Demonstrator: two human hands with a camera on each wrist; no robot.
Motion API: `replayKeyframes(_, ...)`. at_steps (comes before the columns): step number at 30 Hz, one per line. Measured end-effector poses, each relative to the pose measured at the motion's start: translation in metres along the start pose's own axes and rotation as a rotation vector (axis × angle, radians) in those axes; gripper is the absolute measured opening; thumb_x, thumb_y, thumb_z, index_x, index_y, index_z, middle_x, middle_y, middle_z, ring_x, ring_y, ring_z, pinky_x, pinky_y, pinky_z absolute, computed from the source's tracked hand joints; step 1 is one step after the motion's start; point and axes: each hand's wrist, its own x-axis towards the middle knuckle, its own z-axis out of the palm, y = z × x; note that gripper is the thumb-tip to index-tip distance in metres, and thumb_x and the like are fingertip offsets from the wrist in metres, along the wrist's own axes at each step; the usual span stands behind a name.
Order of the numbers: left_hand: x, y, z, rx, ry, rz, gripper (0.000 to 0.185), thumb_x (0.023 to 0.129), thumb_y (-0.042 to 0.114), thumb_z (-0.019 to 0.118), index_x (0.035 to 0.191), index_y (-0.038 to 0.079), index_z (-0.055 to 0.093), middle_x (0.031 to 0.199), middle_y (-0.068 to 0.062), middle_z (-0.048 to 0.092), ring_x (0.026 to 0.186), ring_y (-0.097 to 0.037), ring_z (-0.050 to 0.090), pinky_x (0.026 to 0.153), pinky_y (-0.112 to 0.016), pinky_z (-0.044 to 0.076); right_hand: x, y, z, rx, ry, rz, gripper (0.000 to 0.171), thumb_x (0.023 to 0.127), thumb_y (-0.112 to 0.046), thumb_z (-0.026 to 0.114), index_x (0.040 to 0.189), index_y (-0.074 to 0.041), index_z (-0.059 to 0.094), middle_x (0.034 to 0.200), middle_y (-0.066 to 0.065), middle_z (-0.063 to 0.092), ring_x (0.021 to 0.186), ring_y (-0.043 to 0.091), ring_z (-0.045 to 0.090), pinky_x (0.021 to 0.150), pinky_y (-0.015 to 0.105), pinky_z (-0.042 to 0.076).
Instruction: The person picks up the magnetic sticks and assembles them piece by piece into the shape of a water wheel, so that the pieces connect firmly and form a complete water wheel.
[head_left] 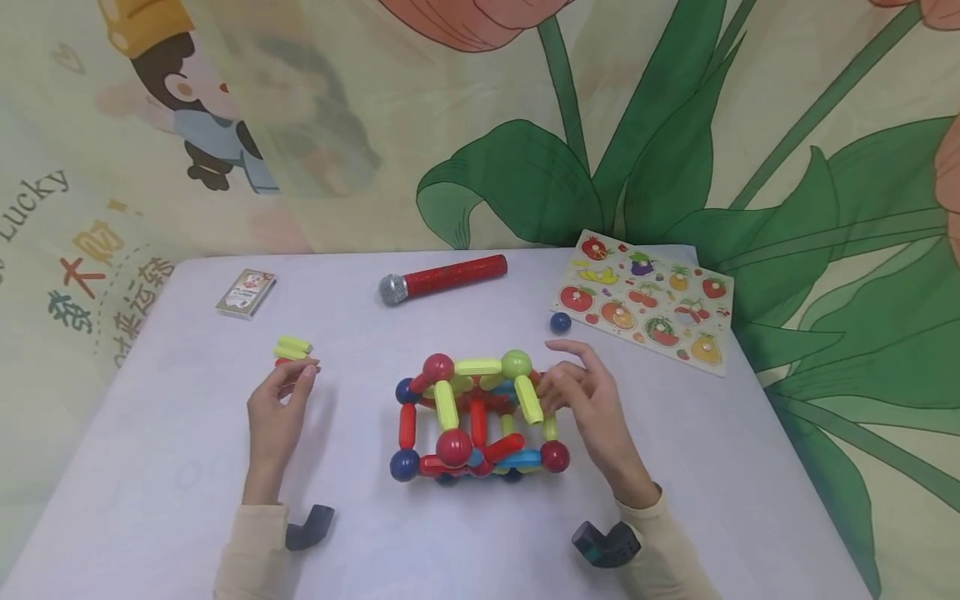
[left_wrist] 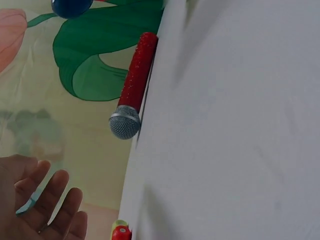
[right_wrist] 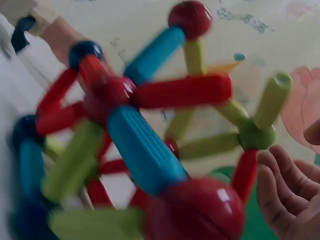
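Note:
A frame of magnetic rods and balls [head_left: 453, 448] in red, blue and yellow-green stands on the table. One yellow-green rod [head_left: 528, 400] slants down from the green ball [head_left: 516, 364] at its top right, its lower end free. Close by the frame's right side is my right hand [head_left: 592, 408], fingers loosely bent; in the right wrist view its fingertips [right_wrist: 267, 162] are next to the green ball, and I cannot tell whether they touch. My left hand [head_left: 279, 417] is at the left, by the loose yellow-green rods [head_left: 292, 346] and a red rod [head_left: 282, 362], with nothing visible in its relaxed fingers.
Behind the frame lies a red microphone [head_left: 453, 277]. A small card box [head_left: 247, 292] sits at the back left. At the back right are a fruit picture board [head_left: 645, 300] and a loose blue ball [head_left: 560, 323]. A printed curtain [head_left: 337, 125] hangs behind the table.

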Motion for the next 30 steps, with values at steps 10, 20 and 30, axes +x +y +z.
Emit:
replayKeyframes(10, -0.017, 0.007, 0.03, 0.038, -0.524, 0.067, 0.035, 0.094, 0.016, 0.062, 0.128, 0.01, 0.058, 0.124, -0.01, 0.063, 0.113, -0.026, 0.059, 0.097, -0.05, 0.047, 0.069, 0.07, -0.044, -0.555, 0.092, 0.103, 0.038, 0.095, -0.015, 0.057, 0.133, -0.008, 0.052, 0.132, 0.014, 0.053, 0.121, 0.032, 0.051, 0.094, 0.046, 0.049)
replayKeyframes(20, -0.032, 0.02, 0.065, -0.097, -0.759, 0.021, 0.044, 0.088, 0.011, 0.066, 0.13, 0.008, 0.054, 0.114, -0.01, 0.066, 0.112, -0.032, 0.06, 0.099, -0.059, 0.042, 0.084, 0.103, -0.041, -0.719, -0.073, 0.127, 0.031, 0.092, -0.007, 0.06, 0.123, -0.011, 0.059, 0.13, 0.01, 0.054, 0.124, 0.029, 0.049, 0.101, 0.047, 0.044)
replayKeyframes(30, -0.029, 0.018, 0.076, -0.111, -0.772, -0.015, 0.042, 0.089, 0.025, 0.069, 0.127, 0.009, 0.058, 0.107, -0.006, 0.069, 0.098, -0.021, 0.061, 0.094, -0.046, 0.048, 0.058, 0.097, -0.04, -0.653, -0.047, 0.098, 0.029, 0.091, -0.01, 0.064, 0.12, -0.012, 0.059, 0.122, 0.007, 0.058, 0.113, 0.026, 0.056, 0.095, 0.044, 0.05)
